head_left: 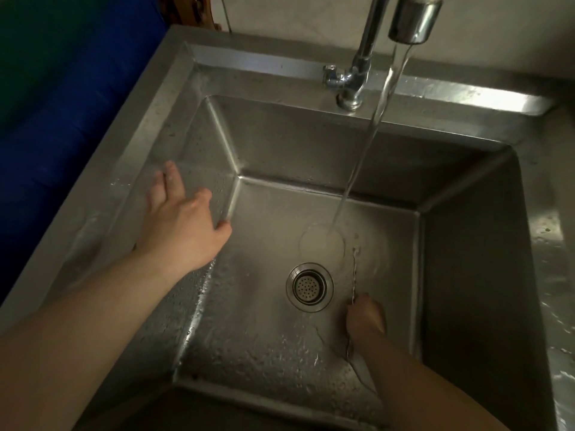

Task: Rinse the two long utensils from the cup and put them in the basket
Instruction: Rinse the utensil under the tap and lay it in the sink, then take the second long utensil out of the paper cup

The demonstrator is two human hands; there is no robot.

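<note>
Twisted thin metal runs the length of the long bar-style utensil [354,276], which a person grips low in a stainless steel sink basin [473,244], its far tip pushed towards the spot where the tap water lands. The right hand [365,317] is closed in a fist round the utensil's middle, with the shaft sticking out above the knuckles and a short stretch showing below them. Held that way, the stem probably catches the spreading sheet of water without the hand blocking the flow. Whether the fist holds one utensil or both cannot be told, since only a single thin line is clear.

Just left of the utensil sits the round perforated steel drain strainer [310,287], and the stream of water [367,141] strikes the basin floor just beyond it, near the utensil's tip. The water falls from a chrome swivel tap [413,20] mounted on the sink's back ledge.

The left hand [183,219] is well apart from the right, fingers spread and empty, resting against the basin's left wall near the rim, seemingly to steady the body or waiting to rub the stem. A blue and green surface [46,104] lies beyond the sink's left edge.

Neither the cup nor the basket is in view, so the rinsing looks under way and the placing not yet done.
</note>
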